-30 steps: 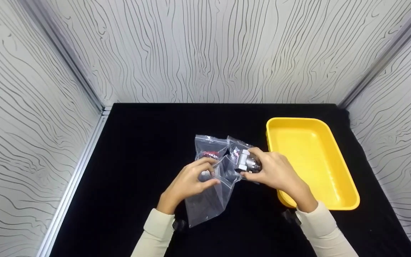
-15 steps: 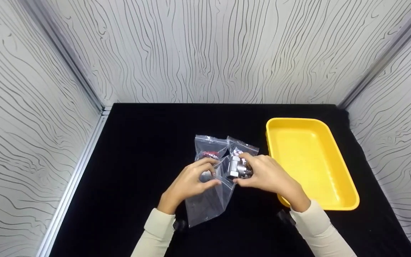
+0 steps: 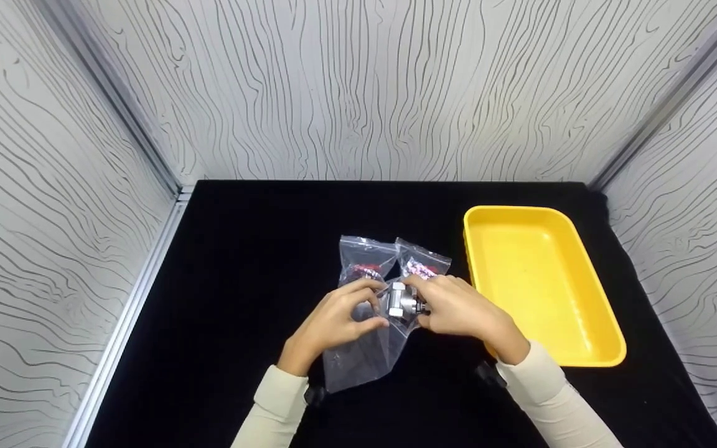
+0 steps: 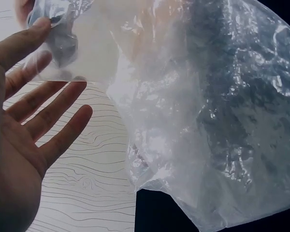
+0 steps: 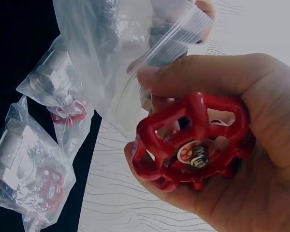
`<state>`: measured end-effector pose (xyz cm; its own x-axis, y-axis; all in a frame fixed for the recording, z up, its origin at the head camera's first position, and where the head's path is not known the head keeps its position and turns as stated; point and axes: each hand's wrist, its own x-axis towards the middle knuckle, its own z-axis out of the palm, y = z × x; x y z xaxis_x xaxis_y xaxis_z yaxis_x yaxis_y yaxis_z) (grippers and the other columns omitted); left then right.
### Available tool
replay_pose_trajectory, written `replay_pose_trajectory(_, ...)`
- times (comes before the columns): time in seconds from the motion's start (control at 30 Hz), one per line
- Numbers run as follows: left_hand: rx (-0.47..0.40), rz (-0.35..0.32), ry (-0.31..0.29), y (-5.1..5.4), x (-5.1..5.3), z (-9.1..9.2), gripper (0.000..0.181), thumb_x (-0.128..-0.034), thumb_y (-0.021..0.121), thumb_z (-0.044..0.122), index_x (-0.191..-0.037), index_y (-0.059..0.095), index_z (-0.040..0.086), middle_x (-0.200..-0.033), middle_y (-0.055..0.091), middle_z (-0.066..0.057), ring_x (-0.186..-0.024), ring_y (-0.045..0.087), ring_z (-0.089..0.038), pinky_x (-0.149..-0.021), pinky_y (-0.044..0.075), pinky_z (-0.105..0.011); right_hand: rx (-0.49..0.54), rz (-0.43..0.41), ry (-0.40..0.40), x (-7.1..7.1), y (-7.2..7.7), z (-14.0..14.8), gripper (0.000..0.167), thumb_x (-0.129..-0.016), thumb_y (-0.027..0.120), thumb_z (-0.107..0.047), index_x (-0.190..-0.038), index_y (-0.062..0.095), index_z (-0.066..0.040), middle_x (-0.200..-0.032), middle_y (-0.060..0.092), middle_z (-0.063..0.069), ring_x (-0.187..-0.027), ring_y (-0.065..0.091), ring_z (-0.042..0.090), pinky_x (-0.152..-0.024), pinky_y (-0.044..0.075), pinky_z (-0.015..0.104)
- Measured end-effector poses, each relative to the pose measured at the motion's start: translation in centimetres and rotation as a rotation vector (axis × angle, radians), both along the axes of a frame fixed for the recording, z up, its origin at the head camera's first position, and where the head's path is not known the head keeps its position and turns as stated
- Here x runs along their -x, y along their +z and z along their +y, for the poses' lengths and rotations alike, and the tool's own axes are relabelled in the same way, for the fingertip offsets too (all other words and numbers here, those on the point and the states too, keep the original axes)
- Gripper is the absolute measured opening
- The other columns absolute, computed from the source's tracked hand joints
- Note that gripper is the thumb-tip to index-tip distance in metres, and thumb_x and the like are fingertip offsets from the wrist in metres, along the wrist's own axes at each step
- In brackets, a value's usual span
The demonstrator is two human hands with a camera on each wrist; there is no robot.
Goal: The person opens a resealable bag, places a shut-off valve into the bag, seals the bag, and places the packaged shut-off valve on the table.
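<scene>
My right hand [image 3: 464, 311] holds a metal gate valve [image 3: 399, 301], its silver body facing left at the mouth of a clear zip bag [image 3: 358, 361]. In the right wrist view the valve's red handwheel [image 5: 201, 108] shows against the palm, the thumb and fingers around the valve. My left hand [image 3: 332, 318] grips the bag near its zip edge. The left wrist view has the loose plastic of the bag [image 4: 169, 125] hanging past the left hand [image 4: 24, 125], its lower fingers spread. Part of the valve's body is hidden by plastic and fingers.
Two bagged valves with red handwheels lie just beyond the hands: the left bag [image 3: 365, 250] and the right bag [image 3: 427, 258]. To the right stands a yellow bin [image 3: 539, 280] on the black tabletop [image 3: 259, 249]. Wood-patterned panels [image 3: 358, 93] enclose the back and sides.
My right hand has moved left and slightly nearer with the valve, from over the right bagged valve to the held bag's mouth. My left hand has barely moved.
</scene>
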<state>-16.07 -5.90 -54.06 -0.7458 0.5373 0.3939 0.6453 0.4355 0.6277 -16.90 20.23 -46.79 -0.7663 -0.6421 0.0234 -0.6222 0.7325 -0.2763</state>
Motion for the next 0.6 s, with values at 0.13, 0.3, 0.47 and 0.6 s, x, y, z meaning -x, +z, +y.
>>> replay_pose_trajectory(0.13,-0.002,-0.006,0.005,-0.1,0.0,0.0,0.029,-0.0931,0.082,0.042,-0.096,0.069,0.016,-0.139,0.069,0.002,-0.117,0.071,-0.018,-0.096,0.061,-0.034,-0.026,0.031,0.007,0.2,-0.2,-0.3,0.050,-0.077,0.083,-0.012,-0.125,0.069,-0.010,-0.073,0.059,-0.005,-0.061,0.049,0.013,-0.053,0.042,0.030)
replay_pose_trajectory(0.3,0.004,0.000,0.006,-0.2,-0.1,0.2,0.030,-0.0931,0.081,0.044,-0.095,0.068,0.017,-0.139,0.069,0.002,-0.116,0.071,-0.017,-0.095,0.061,-0.033,-0.064,0.037,0.015,0.3,-0.4,-0.7,0.048,-0.074,0.084,-0.014,-0.121,0.071,-0.015,-0.069,0.057,-0.005,-0.057,0.046,0.014,-0.049,0.037,0.031)
replay_pose_trajectory(0.47,0.022,0.000,0.004,-0.2,-0.2,0.5,0.030,-0.0935,0.080,0.045,-0.095,0.069,0.017,-0.140,0.069,0.001,-0.123,0.070,-0.019,-0.102,0.060,-0.034,-0.080,-0.012,0.032,0.4,-0.6,-1.1,0.052,-0.075,0.087,-0.017,-0.124,0.072,-0.015,-0.069,0.056,-0.007,-0.058,0.047,0.012,-0.052,0.039,0.030)
replay_pose_trajectory(0.6,0.043,-0.007,-0.001,-0.3,-0.2,0.7,0.027,-0.0946,0.080,0.042,-0.096,0.068,0.017,-0.142,0.068,0.000,-0.130,0.067,-0.020,-0.108,0.057,-0.034,-0.087,-0.039,0.053,0.4,-0.9,-1.3,0.050,-0.075,0.087,-0.021,-0.122,0.071,-0.013,-0.068,0.051,-0.009,-0.060,0.046,0.011,-0.055,0.041,0.030)
